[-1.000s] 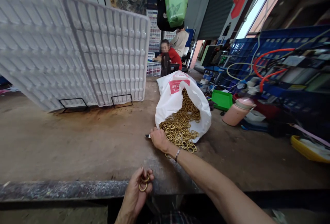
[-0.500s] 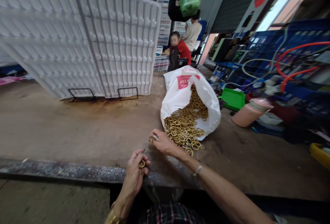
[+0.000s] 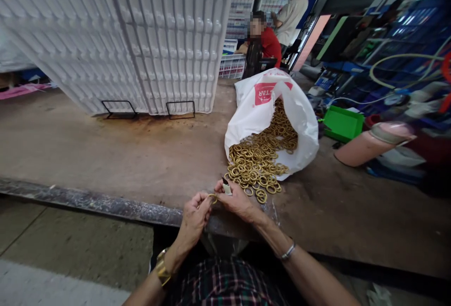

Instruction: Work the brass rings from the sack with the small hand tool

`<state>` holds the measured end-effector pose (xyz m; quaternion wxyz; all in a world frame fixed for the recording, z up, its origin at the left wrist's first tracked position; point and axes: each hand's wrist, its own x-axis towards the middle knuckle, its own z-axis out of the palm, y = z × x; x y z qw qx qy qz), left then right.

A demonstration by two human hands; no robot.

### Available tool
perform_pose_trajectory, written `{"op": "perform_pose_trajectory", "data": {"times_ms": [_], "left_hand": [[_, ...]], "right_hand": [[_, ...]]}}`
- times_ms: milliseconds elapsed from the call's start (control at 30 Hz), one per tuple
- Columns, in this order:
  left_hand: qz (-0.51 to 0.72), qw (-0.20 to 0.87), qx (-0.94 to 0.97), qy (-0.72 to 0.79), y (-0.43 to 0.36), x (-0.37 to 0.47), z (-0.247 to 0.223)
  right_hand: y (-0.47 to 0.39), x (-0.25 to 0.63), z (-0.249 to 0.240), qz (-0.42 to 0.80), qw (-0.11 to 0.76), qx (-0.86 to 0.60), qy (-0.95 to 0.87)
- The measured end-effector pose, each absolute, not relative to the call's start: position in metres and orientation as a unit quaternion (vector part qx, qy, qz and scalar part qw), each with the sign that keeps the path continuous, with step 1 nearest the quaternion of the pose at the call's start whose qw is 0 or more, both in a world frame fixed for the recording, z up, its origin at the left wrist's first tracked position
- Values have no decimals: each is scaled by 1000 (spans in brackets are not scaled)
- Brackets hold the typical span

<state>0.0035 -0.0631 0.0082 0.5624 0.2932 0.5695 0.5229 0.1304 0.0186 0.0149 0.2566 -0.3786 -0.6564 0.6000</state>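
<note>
Your left hand (image 3: 193,214) pinches a brass ring (image 3: 213,198) at frame centre, right hand (image 3: 237,199) grips a small blade (image 3: 226,186) w/ it: keep the ring steady, near the bag (image 3: 260,118) on the counter (image 3: 105,155).

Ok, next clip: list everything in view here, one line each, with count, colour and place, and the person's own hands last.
brass rings: many, gold, spilling from the bag onto the table
plastic bag: one, white with red print, lying open, right of centre
worktable: one, brown, stained, across the middle
moulded trays: several, white, propped upright at the table's back left
wire stands: two, black, at the trays' foot
bin: one, green, right of the bag
jug: one, pink, lying far right
people: two, red top and pale top, in the background
ring: one, gold, pinched between both hands
small tool: one, pale with a dark tip, in the right hand
left hand: gold bracelet at the wrist
right hand: silver bangle
</note>
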Motion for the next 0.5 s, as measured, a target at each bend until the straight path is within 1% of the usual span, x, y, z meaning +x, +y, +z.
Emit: {"op": "perform_pose_trajectory", "data": {"times_ms": [167, 267, 367, 500], "left_hand": [[511, 416, 441, 610, -61, 9, 10], [505, 382, 489, 600, -59, 14, 10], [502, 412, 473, 596, -59, 18, 10], [482, 529, 379, 587, -59, 20, 12]], "right_hand": [[15, 136, 10, 576, 251, -386, -676], [12, 138, 9, 570, 235, -380, -689], [11, 139, 9, 567, 240, -389, -685], [9, 140, 10, 556, 256, -411, -676]]}}
